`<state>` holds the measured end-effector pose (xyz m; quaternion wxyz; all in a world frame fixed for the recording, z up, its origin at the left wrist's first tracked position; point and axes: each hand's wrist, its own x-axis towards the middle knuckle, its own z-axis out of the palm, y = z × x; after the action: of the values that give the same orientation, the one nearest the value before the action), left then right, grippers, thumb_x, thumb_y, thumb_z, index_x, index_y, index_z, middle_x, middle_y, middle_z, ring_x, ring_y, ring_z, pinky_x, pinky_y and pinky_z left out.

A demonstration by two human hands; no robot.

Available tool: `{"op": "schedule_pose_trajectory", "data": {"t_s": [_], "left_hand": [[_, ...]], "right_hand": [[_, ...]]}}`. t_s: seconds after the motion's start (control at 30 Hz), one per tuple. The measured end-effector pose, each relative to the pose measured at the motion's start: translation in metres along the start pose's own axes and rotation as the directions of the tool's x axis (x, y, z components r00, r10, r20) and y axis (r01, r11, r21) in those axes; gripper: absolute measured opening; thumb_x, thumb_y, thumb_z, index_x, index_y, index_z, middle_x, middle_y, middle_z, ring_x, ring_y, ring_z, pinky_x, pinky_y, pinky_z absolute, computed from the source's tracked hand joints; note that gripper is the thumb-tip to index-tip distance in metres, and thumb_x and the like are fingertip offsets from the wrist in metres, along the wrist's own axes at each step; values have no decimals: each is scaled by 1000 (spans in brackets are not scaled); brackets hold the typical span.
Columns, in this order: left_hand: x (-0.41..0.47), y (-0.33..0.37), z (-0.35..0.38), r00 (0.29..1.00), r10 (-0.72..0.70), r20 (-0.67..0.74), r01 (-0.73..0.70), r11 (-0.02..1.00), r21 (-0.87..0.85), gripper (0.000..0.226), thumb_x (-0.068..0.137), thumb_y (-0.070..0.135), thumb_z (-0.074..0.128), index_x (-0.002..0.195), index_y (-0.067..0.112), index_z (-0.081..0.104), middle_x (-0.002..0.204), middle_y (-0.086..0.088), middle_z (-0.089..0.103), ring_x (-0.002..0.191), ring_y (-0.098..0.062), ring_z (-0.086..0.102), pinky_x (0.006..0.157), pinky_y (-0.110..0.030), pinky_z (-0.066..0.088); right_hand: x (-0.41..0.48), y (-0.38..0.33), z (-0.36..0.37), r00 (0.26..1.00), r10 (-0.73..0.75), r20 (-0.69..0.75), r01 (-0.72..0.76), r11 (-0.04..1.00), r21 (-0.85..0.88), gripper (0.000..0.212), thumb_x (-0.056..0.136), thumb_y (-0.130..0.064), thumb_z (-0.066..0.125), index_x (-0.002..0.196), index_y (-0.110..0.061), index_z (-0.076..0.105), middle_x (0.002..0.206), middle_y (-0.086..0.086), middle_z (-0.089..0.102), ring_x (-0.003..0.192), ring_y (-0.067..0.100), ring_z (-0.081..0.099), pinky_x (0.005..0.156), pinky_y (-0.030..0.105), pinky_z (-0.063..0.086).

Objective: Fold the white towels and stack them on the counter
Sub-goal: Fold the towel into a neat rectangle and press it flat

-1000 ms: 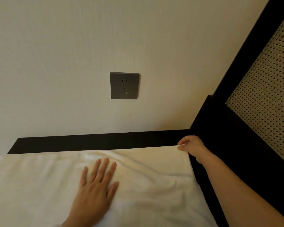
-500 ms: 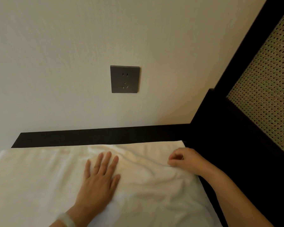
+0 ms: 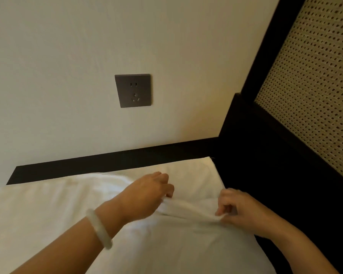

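Now my left hand [image 3: 149, 194], no longer flat, is joining my right hand [image 3: 241, 211], both pinching a lower-centre ridge of the towel [image 3: 48, 214], probably starting a fold.

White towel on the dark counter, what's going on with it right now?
A person is working a large white cloth towel spread over the black counter, below a grey square wall socket. The left hand, with a pale bangle on its wrist, grips a raised ridge of the fabric. The right hand pinches the same ridge nearer the towel's right edge. No finished fold or stack shows.
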<state>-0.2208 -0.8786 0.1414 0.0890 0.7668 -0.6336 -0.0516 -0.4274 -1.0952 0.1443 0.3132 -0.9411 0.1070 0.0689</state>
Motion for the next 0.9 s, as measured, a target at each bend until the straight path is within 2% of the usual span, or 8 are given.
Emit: {"op": "schedule_pose_trajectory", "data": {"t_s": [0.13,0.27,0.33,0.4,0.47,0.7,0.8,0.9], "left_hand": [[-41,3,6,981,50,185,-30,993,-110,23,94,29,62,117,33,62,111,12,51,102,-5,46,94,-19,40],[-42,-3,10,977,-151,150,184,954,-238,30,95,47,53,106,24,70,107,12,54,97,-4,49,92,-18,41],[-32,-3,7,943,-320,88,327,942,-77,34,96,50,51,111,23,65,115,7,53,101,-9,47,96,-23,38],[-22,-2,4,883,-440,165,441,897,34,42,95,55,51,121,22,54,122,3,54,105,-15,48,100,-31,36],[-14,-2,1,837,-467,285,454,884,114,52,93,60,51,126,20,50,124,0,57,112,-20,51,103,-36,34],[-4,-16,-3,866,-340,367,421,892,-166,12,88,33,70,93,29,60,102,5,59,92,-16,55,79,-22,44],[7,-22,-6,906,-374,200,422,839,-344,12,90,24,69,91,32,61,96,8,60,91,-15,59,69,-13,41],[23,-25,-7,878,-433,202,478,784,-396,30,93,30,65,122,25,60,116,5,58,104,-17,59,85,-20,45]], "right_hand": [[-17,3,19,976,0,217,-14,998,64,22,78,-15,76,73,-35,66,97,-16,62,93,3,61,84,12,41],[-9,-3,21,940,314,-133,-236,881,410,15,87,-14,73,76,-23,70,80,-7,69,80,6,64,75,22,51],[5,-10,17,841,469,-269,-428,882,199,17,92,-35,65,83,-21,63,90,-6,64,86,12,60,76,26,50],[17,-17,17,812,561,-159,-574,818,-46,39,92,-56,55,77,-21,53,87,-3,58,82,17,57,72,29,46],[26,-22,19,792,610,-22,-609,792,45,50,87,-59,62,64,-19,42,66,-2,47,63,16,48,59,29,36],[28,-36,13,885,444,-136,-268,727,632,13,83,-10,77,79,-8,64,76,1,72,73,18,69,62,26,54],[35,-32,6,780,507,-367,-103,683,723,16,84,-9,75,85,0,61,78,10,73,69,22,69,60,29,53],[53,-9,10,639,636,-432,-211,685,697,14,85,-5,72,84,1,59,79,13,70,69,22,63,51,19,47]]}}
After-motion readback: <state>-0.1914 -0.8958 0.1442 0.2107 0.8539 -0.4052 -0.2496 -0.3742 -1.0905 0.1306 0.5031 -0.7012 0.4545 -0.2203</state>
